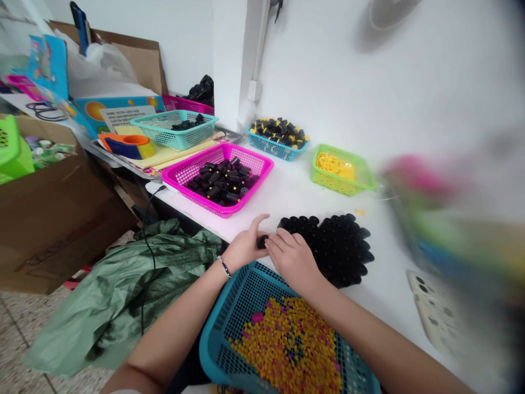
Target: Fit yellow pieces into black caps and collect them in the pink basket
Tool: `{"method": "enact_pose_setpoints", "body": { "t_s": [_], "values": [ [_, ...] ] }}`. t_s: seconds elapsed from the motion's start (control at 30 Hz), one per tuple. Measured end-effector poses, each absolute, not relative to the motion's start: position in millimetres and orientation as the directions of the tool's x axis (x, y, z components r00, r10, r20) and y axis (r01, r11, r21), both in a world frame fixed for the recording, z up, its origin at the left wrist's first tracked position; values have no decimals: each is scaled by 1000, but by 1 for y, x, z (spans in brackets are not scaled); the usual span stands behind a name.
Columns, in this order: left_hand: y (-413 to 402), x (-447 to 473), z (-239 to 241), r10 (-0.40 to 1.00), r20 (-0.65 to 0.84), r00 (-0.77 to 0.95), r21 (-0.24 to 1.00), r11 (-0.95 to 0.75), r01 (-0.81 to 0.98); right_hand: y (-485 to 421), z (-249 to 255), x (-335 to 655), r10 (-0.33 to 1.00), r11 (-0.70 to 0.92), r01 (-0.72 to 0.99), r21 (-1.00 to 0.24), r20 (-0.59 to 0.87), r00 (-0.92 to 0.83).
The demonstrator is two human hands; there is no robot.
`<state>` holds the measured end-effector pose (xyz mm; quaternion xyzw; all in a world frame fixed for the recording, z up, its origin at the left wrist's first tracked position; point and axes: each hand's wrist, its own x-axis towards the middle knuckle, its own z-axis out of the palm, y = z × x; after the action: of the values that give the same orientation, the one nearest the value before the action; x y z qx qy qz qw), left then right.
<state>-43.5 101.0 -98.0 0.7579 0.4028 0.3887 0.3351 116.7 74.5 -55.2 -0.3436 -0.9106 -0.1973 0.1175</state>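
My left hand (246, 244) and my right hand (292, 257) meet at the table's near edge, both pinched round one small black cylinder (261, 241). Just right of them stands a packed cluster of upright black cylinders (340, 246) on the white table (287, 194). A blue basket (235, 317) of small yellow and pink pieces sits under my forearms, close to me. A bracelet is on my left wrist.
A pink basket (180, 174) of black cylinders lies beyond my hands. Farther back are a teal basket (164, 128), a blue basket (283, 152) of black-and-yellow parts and a green basket (361, 178) of yellow pieces. Left: cardboard boxes (53, 224), green plastic sheet (123, 295). Right: a phone (435, 312).
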Motion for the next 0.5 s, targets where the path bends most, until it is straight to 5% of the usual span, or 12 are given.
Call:
{"method": "enact_pose_setpoints", "body": {
  "t_s": [0.17, 0.37, 0.5],
  "values": [
    [100, -43, -98, 871, 314, 377, 819, -450, 357, 77, -62, 116, 518, 698, 635, 332, 378, -767],
    [98, -41, -95, 885, 312, 345, 818, -435, 376, 82, -44, 123, 663, 638, 767, 68, 458, -592],
    [98, -41, -95, 886, 304, 349, 806, -435, 401, 78, -43, 123, 642, 627, 763, 157, 451, -620]
  ]
}}
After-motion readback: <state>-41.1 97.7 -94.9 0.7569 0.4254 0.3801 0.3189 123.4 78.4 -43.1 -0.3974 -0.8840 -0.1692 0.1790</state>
